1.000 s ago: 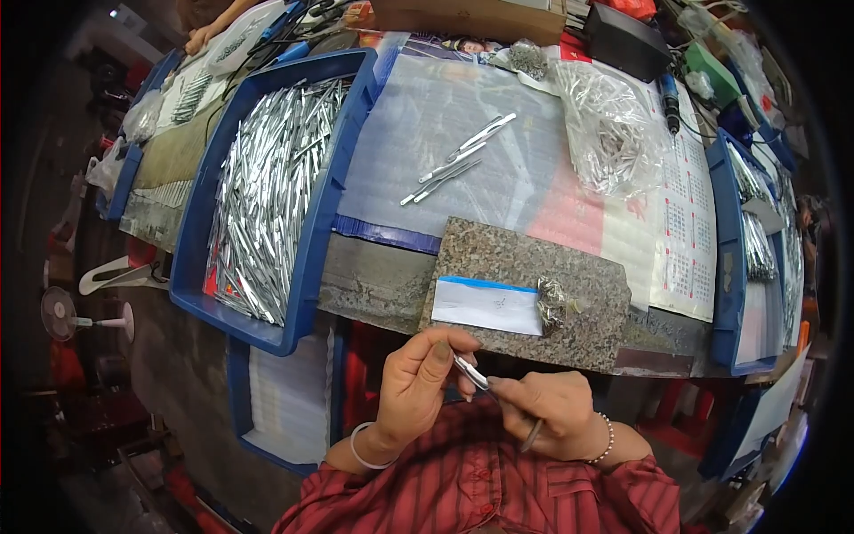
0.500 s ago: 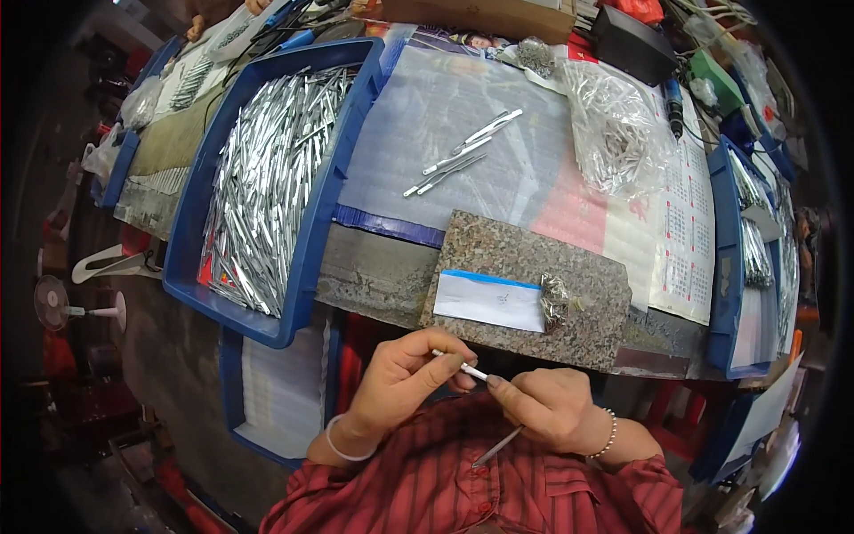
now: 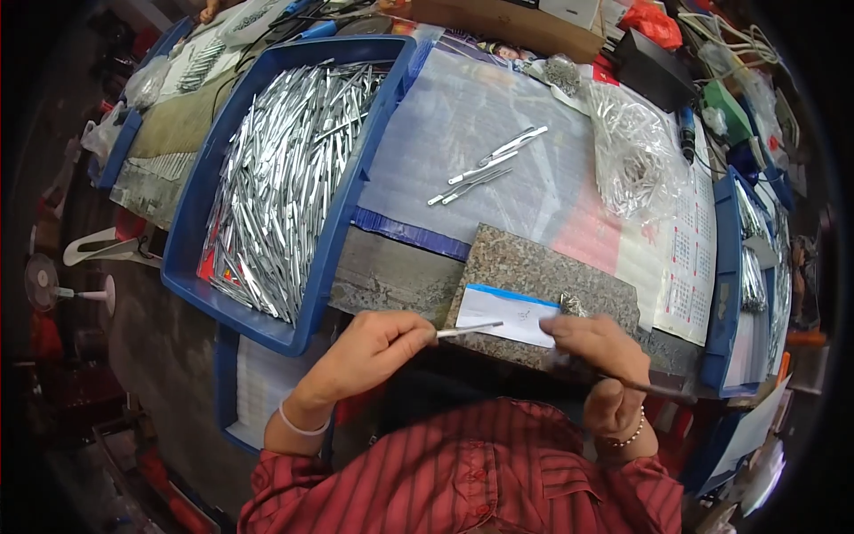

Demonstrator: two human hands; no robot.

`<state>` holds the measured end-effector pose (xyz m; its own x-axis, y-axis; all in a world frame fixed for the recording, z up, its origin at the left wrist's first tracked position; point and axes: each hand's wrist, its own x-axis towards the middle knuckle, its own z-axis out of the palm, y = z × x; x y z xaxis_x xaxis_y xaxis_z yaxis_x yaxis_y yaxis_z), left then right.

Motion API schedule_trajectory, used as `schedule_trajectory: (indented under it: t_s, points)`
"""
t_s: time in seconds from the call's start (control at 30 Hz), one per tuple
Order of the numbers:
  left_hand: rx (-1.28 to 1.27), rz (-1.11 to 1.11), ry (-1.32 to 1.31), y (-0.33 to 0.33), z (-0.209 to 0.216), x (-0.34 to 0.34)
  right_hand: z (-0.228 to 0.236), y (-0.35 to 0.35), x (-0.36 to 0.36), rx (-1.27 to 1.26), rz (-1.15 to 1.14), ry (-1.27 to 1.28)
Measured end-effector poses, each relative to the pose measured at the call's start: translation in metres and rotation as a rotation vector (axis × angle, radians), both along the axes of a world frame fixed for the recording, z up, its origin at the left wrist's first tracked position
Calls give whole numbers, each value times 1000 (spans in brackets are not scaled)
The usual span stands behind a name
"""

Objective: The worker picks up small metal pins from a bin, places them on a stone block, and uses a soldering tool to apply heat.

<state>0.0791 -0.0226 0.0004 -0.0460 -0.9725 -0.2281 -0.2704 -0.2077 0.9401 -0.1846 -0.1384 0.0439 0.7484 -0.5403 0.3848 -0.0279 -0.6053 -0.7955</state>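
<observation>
My left hand (image 3: 378,351) pinches one end of a slim silvery metal strip (image 3: 471,329). The strip's free end points right, over a white paper slip (image 3: 503,310) with a blue edge. That slip lies on a speckled stone slab (image 3: 525,245). At the slip's right end, my right hand (image 3: 600,347) reaches down beside a small heap of tiny metal parts (image 3: 572,305), partly covering it. A thin dark rod-like tool (image 3: 654,388) lies in the right hand and sticks out to the right. Its fingertips are blurred, so whether they touch the parts is unclear.
A big blue bin (image 3: 345,236) full of metal strips stands at left. Several loose strips (image 3: 485,178) lie on the plastic-covered table beyond the slab. Farther right are a clear bag of parts (image 3: 636,165) and a blue tray (image 3: 719,294). A black box (image 3: 656,69) stands behind.
My hands have parted: the left has shifted slightly left with the strip, and the right has moved up and right to the heap of tiny parts. The view has shifted slightly.
</observation>
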Motion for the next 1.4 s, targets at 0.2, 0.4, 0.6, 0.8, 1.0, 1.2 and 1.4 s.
schedule_trajectory:
  t_s: [0.2,0.4,0.6,0.8,1.0,1.2,1.4]
  points:
    - [45,17,-31,-11,-9,8,9,10,9,114,-141,213]
    - [36,-4,-62,-13,-14,11,-15,-5,59,-98,95,279]
    - [26,-5,-5,-14,-17,13,23,16,32,398,-229,336]
    - [-177,-58,-177,-9,-15,16,-11,-5,35,71,-70,197]
    - [-352,72,-205,-3,12,-15,-7,28,-12,211,-429,-119]
    - [-705,-30,-529,-37,-14,-38,-4,21,-16,167,-384,-38]
    - [-790,-162,-744,-40,-23,-35,15,9,0,-212,-114,101]
